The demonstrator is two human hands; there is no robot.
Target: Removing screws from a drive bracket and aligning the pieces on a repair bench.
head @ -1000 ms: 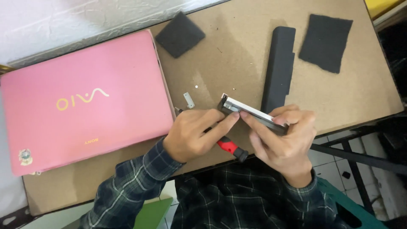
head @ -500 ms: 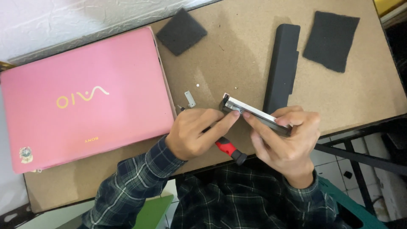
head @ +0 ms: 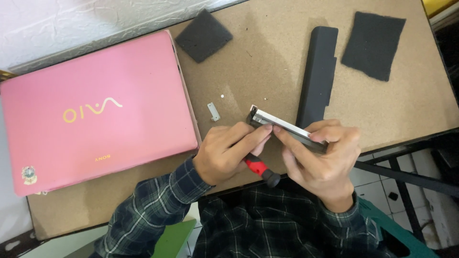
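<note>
Item: slim silver drive (head: 287,128). Your right hand (head: 320,162) clamping it, tilted off the table (head: 267,62) for access; your left hand (head: 229,153) gripping red-handled screwdriver (head: 260,171), fingertips steadying drive edge.

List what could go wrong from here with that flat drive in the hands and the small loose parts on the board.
1. The flat silver-and-black drive is held in the air by the fingertips of the left hand and right hand; a slip could drop it.
2. The red-and-black screwdriver is tucked under the left palm and might slide out.
3. The tiny screw and small grey metal bracket lie loose on the brown board, easily knocked away.
</note>
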